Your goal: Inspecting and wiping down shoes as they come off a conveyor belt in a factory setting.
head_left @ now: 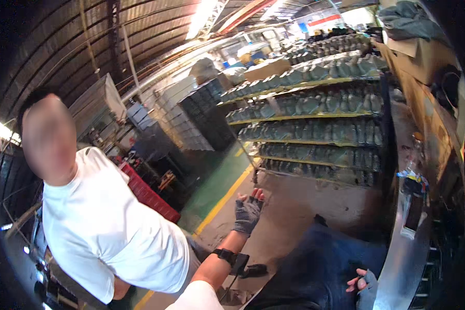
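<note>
My left hand (pixel 249 211), in a grey fingerless glove, is held out over the floor. Its bare fingertips are spread a little and nothing lies in the palm. A black strap (pixel 223 254) circles that forearm, with a small dark box (pixel 240 264) and a cable beside it. Low on the right, my right hand (pixel 366 288) wears a similar glove and hangs beside my dark trousers (pixel 315 263). Its fingers are loosely bent and apart, with no object seen in them. The metal ledge of a bench (pixel 392 281) is nearest to it.
A person in a white T-shirt (pixel 113 222) stands close on my left. Ahead, a yellow-edged rack (pixel 305 116) holds rows of dark, shoe-like forms. Stacked boxes (pixel 191 111) and a red crate (pixel 147 194) stand beyond. On the right are cardboard (pixel 411 59) and a bottle (pixel 417 144).
</note>
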`<state>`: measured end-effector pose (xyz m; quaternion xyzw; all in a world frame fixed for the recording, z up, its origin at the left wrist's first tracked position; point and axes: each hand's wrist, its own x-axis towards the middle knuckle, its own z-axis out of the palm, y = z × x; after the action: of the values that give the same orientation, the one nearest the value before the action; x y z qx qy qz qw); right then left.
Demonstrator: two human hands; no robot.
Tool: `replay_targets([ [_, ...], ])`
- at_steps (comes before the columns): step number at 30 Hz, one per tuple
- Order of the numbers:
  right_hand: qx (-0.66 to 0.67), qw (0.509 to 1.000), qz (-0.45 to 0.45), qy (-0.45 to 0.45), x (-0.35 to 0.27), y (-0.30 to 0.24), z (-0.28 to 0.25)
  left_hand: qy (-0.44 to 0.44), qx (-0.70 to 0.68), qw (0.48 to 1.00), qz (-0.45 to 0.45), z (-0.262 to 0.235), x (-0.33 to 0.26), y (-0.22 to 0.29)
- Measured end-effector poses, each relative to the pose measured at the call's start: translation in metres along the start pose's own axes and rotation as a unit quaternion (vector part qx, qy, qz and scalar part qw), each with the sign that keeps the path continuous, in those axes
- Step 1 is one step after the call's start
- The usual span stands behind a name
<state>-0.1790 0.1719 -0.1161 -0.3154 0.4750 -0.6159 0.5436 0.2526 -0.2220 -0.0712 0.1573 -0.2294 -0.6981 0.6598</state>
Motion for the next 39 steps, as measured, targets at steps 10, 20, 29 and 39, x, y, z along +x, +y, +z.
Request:
replay_targets([
  [10,0.011,1.0,0.006,0.017,0.046,0.013,-0.023,-0.125,0.132,0.983,0.014,0.065,-0.021,-0.009],
  [20,-0.074,0.996,0.019,0.041,0.043,0.0,-0.014,-0.362,0.775,0.516,0.043,0.044,-0.145,-0.122],
  [29,-0.089,0.995,0.016,0.035,0.04,0.003,-0.02,-0.332,0.762,0.546,0.105,0.04,-0.153,-0.145],
  [39,-0.16,0.982,-0.043,0.093,0.036,0.01,-0.03,-0.346,0.778,0.518,0.087,0.039,-0.146,-0.138],
])
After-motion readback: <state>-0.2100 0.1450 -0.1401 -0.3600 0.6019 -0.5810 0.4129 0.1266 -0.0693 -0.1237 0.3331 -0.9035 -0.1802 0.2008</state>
